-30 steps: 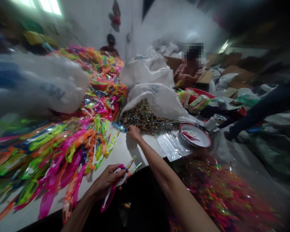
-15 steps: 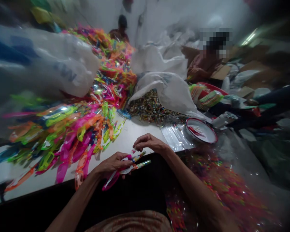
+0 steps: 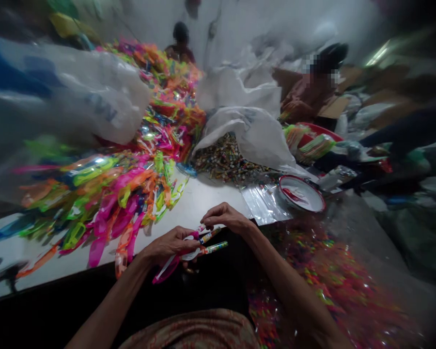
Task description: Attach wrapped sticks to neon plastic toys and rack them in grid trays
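My left hand [image 3: 167,244] is closed around a bright pink, see-through plastic piece [image 3: 166,271] with a white strip. Two slim printed tubes, an upper tube [image 3: 210,236] and a lower tube with a greenish end [image 3: 217,247], stick out from this hand to the right. Thumb and fingertips of my right hand [image 3: 227,216] pinch a small pink-and-white tube [image 3: 201,227], whose lower end meets the pink part by my left thumb. Whether it is joined there I cannot tell. Both hands hover at the table's front edge.
Colourful plastic pieces [image 3: 105,194] heap up on the white table [image 3: 199,196] at left. Small tubes [image 3: 228,157] spill from a white sack [image 3: 261,135]. Clear bags [image 3: 263,203] and a red-rimmed bowl [image 3: 301,194] lie right. Two people sit farther back.
My right hand has lowered slightly, bringing the small tube against the pink part in my left hand. The left hand keeps its hold and has barely moved.
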Demonstrator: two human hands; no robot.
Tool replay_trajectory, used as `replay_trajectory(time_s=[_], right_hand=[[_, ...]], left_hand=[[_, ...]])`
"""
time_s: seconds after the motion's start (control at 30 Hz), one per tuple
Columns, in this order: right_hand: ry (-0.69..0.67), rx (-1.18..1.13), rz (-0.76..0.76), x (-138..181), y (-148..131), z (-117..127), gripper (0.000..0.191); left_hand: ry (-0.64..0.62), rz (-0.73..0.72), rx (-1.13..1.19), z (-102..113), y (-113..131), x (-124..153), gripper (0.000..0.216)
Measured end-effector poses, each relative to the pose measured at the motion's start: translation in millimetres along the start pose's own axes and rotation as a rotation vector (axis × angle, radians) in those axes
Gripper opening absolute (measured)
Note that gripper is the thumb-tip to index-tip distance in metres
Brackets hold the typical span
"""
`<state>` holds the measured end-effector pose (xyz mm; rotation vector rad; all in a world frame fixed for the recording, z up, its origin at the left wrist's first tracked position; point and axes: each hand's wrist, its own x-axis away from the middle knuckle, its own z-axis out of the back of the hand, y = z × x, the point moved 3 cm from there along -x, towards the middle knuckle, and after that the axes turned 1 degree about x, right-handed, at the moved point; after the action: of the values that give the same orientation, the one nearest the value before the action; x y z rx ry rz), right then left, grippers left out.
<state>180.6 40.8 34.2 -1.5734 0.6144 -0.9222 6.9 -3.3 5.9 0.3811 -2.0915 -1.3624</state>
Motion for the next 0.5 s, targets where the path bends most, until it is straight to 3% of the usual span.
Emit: replay_trajectory(time_s=[0.2, 0.5], right_hand=[[-0.028, 0.031, -0.041, 6.7, -2.2, -2.3, 0.025], [0.057, -0.083, -0.025, 6.2, 11.4, -10.5, 0.024]], left_hand=[[-0.019, 0.012, -0.022, -2.4, 4.1, 4.0, 0.033], [-0.031, 0.079, 0.036, 3.2, 2.5, 7.8, 0.04]])
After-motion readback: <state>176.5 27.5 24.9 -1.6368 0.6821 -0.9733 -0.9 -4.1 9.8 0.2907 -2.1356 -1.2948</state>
